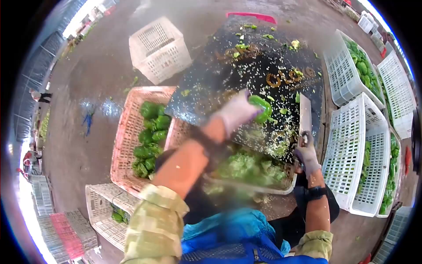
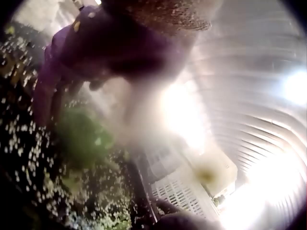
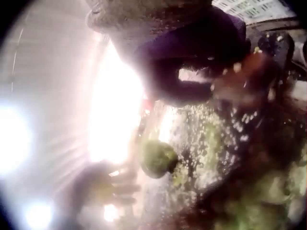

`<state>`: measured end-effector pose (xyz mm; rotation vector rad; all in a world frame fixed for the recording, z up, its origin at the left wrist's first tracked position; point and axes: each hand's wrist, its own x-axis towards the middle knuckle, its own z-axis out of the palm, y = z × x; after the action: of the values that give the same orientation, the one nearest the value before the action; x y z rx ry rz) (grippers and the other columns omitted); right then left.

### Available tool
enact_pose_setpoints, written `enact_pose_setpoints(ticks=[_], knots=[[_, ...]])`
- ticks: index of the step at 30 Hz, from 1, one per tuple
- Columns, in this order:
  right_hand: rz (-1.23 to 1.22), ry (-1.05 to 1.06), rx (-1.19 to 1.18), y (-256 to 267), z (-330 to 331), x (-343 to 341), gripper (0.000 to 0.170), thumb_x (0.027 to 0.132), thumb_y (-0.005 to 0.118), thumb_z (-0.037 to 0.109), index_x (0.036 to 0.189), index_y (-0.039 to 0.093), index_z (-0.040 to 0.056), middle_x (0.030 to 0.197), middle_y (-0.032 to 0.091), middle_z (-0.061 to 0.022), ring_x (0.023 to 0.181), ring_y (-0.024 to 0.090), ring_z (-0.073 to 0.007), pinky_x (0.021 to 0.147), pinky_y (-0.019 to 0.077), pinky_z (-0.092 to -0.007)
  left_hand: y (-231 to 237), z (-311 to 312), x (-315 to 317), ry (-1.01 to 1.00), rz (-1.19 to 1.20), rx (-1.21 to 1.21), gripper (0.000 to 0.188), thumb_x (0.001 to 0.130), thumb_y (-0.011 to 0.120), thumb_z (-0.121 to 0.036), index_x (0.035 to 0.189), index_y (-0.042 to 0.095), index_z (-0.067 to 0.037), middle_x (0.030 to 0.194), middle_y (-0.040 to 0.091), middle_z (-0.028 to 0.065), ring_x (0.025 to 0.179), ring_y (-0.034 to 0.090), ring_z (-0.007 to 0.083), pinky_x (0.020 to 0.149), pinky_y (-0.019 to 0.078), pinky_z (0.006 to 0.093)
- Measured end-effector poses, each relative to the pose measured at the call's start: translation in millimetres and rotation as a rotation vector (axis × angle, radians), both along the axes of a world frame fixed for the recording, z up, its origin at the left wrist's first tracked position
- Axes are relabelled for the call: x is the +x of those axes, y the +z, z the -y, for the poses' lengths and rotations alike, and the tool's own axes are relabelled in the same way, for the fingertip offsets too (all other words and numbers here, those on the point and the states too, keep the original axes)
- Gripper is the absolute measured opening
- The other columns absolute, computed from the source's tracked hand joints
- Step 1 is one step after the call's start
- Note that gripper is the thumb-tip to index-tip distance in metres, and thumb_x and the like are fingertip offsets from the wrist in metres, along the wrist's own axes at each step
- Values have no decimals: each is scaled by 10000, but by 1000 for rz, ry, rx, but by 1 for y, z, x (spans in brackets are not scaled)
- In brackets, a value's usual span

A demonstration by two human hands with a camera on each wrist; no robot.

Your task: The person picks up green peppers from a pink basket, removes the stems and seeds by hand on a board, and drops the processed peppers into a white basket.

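Observation:
At the middle of the dark board (image 1: 206, 66), my gloved left hand (image 1: 237, 111) grips a green pepper (image 1: 262, 108) between fingers and thumb. The pepper (image 2: 81, 136) is blurred below the purple-edged glove (image 2: 115, 52) in the left wrist view. My gloved right hand (image 1: 307, 156) holds the handle of a broad-bladed knife (image 1: 305, 114), its blade pointing away along the board's right side. In the right wrist view that hand (image 3: 192, 52) is dark and blurred, with the pepper (image 3: 158, 159) beyond it. White seeds and green scraps are scattered over the board.
A crate of whole peppers (image 1: 121, 145) stands left of the board, and a container of green scraps (image 1: 288, 188) sits at its near edge. White crates (image 1: 343, 149) with green produce line the right side. An upturned white crate (image 1: 160, 48) lies at the upper left.

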<state>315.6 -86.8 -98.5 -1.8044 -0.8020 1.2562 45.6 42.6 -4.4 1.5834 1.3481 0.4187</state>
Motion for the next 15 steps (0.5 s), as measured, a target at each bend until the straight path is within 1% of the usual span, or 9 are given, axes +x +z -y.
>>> enact_pose_setpoints(ticks=[1, 3, 4, 5, 7, 8, 11, 12, 15], knots=[[-145, -131, 80, 10, 4, -3, 725, 710, 564, -31, 1360, 289, 135, 787, 512, -51, 528, 458, -93, 440, 364, -235, -7, 11, 8, 113, 29, 56, 714, 727, 730, -278, 1262, 417, 75, 1164, 567, 198, 1074, 552, 273, 958, 430, 332], [116, -92, 108, 28, 11, 2, 665, 739, 566, -29, 1342, 335, 131, 868, 536, -64, 537, 464, -87, 446, 380, -235, -31, 24, 23, 151, -124, 183, 983, 667, 789, -336, 1368, 232, 70, 1335, 376, 245, 1225, 416, 365, 1055, 344, 418], [221, -79, 218, 20, 13, 5, 579, 787, 600, 18, 1316, 378, 95, 969, 559, -75, 601, 495, -85, 508, 416, -224, -34, 29, 32, 189, -151, 186, 998, 662, 792, -337, 1375, 217, 58, 1365, 326, 245, 1235, 399, 371, 1061, 336, 422], [183, -96, 289, 31, 13, -3, 514, 822, 620, 65, 1290, 406, 47, 1033, 571, -78, 693, 524, -77, 584, 435, -209, -37, 31, 40, 228, -175, 186, 1013, 656, 796, -339, 1383, 203, 45, 1395, 276, 245, 1245, 383, 377, 1067, 329, 425], [110, 22, 328, 67, 12, -9, 444, 844, 614, 86, 1248, 447, 12, 1023, 583, -73, 759, 538, -83, 634, 439, -207, -47, 29, 47, 272, -186, 264, 1008, 627, 809, -308, 1381, 222, 16, 1384, 290, 236, 1211, 414, 391, 1040, 353, 427], [208, 52, 284, 81, 10, -14, 389, 849, 606, 81, 1213, 484, 17, 928, 605, -58, 732, 542, -89, 629, 451, -224, -49, 26, 49, 274, -174, 274, 1001, 621, 809, -292, 1378, 230, 13, 1381, 294, 235, 1207, 416, 394, 1032, 360, 425], [287, 235, 173, 129, 5, -38, 370, 851, 605, 100, 1193, 493, 16, 838, 630, -95, 693, 576, -143, 638, 467, -269, -56, 18, 44, 235, -89, 341, 927, 604, 796, -224, 1341, 288, 17, 1332, 362, 228, 1197, 433, 371, 1006, 378, 389], [590, 368, 347, 123, 4, -39, 359, 849, 596, 115, 1176, 491, 13, 821, 631, -159, 706, 620, -253, 655, 474, -329, -55, 19, 39, 211, -63, 333, 913, 604, 792, -220, 1334, 298, 20, 1318, 379, 228, 1197, 436, 363, 1007, 377, 380], [608, 503, 276, 141, 13, -59, 355, 846, 588, 129, 1162, 486, 4, 855, 616, -209, 779, 624, -349, 682, 473, -381, -51, 28, 29, 188, -42, 302, 908, 582, 814, -197, 1314, 325, 25, 1278, 428, 225, 1178, 459, 352, 1003, 380, 359]])
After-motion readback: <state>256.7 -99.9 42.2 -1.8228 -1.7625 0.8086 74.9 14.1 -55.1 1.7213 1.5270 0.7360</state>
